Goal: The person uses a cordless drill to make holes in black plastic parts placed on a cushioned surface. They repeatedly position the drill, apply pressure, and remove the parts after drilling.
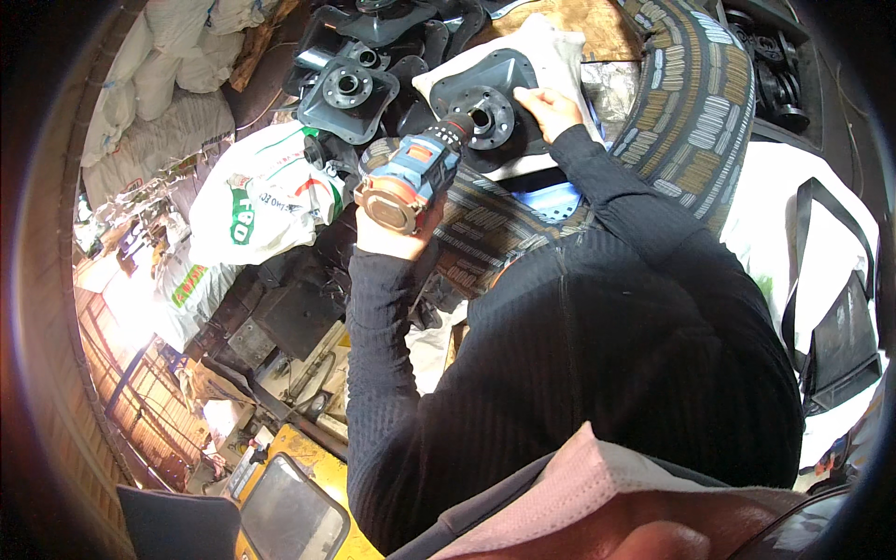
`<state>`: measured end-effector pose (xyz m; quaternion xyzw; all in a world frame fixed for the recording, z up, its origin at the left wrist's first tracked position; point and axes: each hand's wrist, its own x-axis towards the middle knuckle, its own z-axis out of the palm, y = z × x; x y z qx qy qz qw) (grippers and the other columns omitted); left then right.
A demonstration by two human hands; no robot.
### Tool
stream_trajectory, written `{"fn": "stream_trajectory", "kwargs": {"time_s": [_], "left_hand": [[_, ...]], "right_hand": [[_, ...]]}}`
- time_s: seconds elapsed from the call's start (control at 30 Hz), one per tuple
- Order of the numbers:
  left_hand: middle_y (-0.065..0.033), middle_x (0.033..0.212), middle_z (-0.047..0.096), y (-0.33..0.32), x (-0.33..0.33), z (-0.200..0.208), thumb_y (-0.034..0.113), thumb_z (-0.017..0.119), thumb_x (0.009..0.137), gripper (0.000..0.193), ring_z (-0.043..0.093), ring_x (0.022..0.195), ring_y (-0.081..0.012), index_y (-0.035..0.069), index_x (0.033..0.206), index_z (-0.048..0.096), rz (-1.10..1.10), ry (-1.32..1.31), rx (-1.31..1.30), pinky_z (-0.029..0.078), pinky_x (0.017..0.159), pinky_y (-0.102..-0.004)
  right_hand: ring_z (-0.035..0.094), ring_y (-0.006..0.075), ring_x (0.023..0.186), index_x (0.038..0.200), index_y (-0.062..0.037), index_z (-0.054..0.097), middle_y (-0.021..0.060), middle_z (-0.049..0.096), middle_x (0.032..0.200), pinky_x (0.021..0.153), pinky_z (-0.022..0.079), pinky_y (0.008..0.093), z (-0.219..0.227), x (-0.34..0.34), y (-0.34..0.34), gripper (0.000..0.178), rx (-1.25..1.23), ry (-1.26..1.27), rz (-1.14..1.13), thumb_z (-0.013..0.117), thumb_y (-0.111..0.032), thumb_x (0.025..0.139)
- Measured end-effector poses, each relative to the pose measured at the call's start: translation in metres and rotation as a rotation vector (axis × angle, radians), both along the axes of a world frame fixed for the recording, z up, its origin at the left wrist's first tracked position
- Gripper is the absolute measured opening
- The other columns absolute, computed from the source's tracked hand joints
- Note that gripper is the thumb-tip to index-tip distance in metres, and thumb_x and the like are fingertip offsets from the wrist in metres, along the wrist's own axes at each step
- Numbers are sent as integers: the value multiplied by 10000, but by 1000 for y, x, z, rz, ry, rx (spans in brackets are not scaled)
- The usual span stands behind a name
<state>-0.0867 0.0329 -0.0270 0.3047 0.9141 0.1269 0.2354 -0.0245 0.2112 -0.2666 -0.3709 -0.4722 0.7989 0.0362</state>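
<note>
My left hand (403, 241) is wrapped round a blue and grey cordless drill (422, 166) with an orange-brown base. The drill's chuck points up and right, at the round hub of a black flanged metal part (509, 79). Whether its tip touches the hub cannot be made out. This part lies on a white sack (563, 51), its plate edged with small holes. On its right rim, the fingers of my right hand (553, 110) are pinched together. Just left of it sits a similar black flanged part (350, 89).
More black metal parts (378, 21) are piled at the back. A patterned cushioned roll (686, 112) curves round the right side. White plastic bags (266, 201) stand at left, and a yellow machine (308, 490) at lower left. A dark crate (793, 51) holds black parts at far right.
</note>
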Motion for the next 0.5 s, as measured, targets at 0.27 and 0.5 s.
{"fn": "stream_trajectory", "kwargs": {"time_s": [0.27, 0.5], "left_hand": [[-68, 1096, 599, 15, -33, -24, 288, 656, 751, 415, 559, 1027, -256, 150, 1131, 561, -117, -32, -151, 445, 879, -362], [-113, 1087, 570, 23, -58, -21, 105, 745, 606, 714, 575, 983, -208, 18, 1227, 404, 1, -283, -126, 468, 860, -309]], "right_hand": [[465, 83, 531, 844, -87, 670, -23, 524, 558, 529, 393, 259, 35, -1, 6, 348, 233, -202, 443, 703, -416, 736], [341, 37, 485, 844, -68, 633, -61, 406, 518, 468, 309, 245, 39, -7, 7, 256, 246, -172, 481, 665, -318, 802]]}}
